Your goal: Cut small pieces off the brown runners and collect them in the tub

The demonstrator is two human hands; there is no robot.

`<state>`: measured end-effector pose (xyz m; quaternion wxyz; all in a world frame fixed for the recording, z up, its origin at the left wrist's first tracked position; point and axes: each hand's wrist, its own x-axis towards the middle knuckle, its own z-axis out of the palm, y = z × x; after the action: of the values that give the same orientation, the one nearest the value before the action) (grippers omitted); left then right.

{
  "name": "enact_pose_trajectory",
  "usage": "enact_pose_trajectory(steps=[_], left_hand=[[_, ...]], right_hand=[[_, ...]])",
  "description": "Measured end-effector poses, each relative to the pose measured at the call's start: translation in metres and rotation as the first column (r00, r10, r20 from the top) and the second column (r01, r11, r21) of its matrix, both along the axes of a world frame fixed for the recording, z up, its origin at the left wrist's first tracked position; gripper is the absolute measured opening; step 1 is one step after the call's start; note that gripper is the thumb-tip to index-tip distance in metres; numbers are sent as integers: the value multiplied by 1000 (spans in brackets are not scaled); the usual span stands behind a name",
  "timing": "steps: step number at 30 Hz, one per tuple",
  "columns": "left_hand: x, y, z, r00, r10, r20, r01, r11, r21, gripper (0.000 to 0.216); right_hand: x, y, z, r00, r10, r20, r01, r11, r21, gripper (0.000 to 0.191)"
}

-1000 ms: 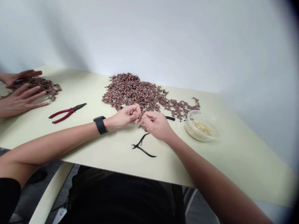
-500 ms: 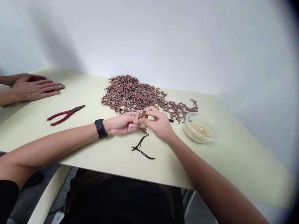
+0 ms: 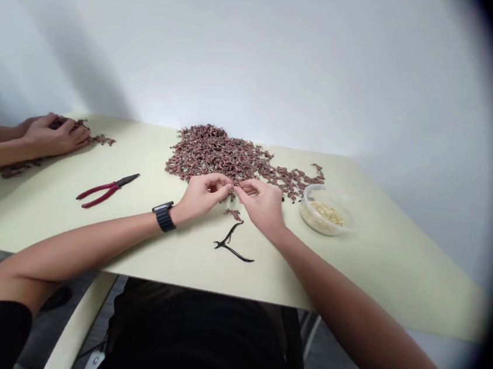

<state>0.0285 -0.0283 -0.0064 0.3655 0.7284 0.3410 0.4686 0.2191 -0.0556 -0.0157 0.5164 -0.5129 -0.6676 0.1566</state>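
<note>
At the near edge of a heap of small reddish-brown pieces, my left hand and my right hand meet fingertip to fingertip. Both are closed in a pinch on a small reddish-brown piece, mostly hidden by the fingers. A few similar loose pieces lie on the table just below my hands. Nearer to me are black nippers with their handles spread. My left wrist wears a black watch.
Red-handled pliers lie on the left. A clear round tub with small yellowish bits stands on the right. At far left, another person's hands gather similar brown pieces on the pale yellow table. A white wall rises behind.
My left hand has turned from palm up to back up, and both hands have shifted slightly away from me. The other person's hands have moved left and curled around brown pieces.
</note>
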Motion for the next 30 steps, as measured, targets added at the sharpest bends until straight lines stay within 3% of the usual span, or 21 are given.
enact_pose_trajectory(steps=[5, 14, 23, 30], left_hand=[[1, 3, -5, 999, 18, -42, -18, 1000, 1, 26], [2, 4, -3, 999, -33, -2, 32, 988, -150, 28], [1, 5, -3, 999, -17, -47, 9, 986, -164, 20], [0, 4, -2, 999, -28, -22, 21, 968, -251, 18]], right_hand=[[-6, -3, -2, 999, 8, 40, -7, 1000, -26, 14], [-8, -6, -4, 993, -1, 115, 8, 998, -65, 22], [-10, -5, -10, 997, 61, 41, -52, 982, -181, 22], [-11, -3, -13, 998, 65, -15, -66, 972, -226, 24]])
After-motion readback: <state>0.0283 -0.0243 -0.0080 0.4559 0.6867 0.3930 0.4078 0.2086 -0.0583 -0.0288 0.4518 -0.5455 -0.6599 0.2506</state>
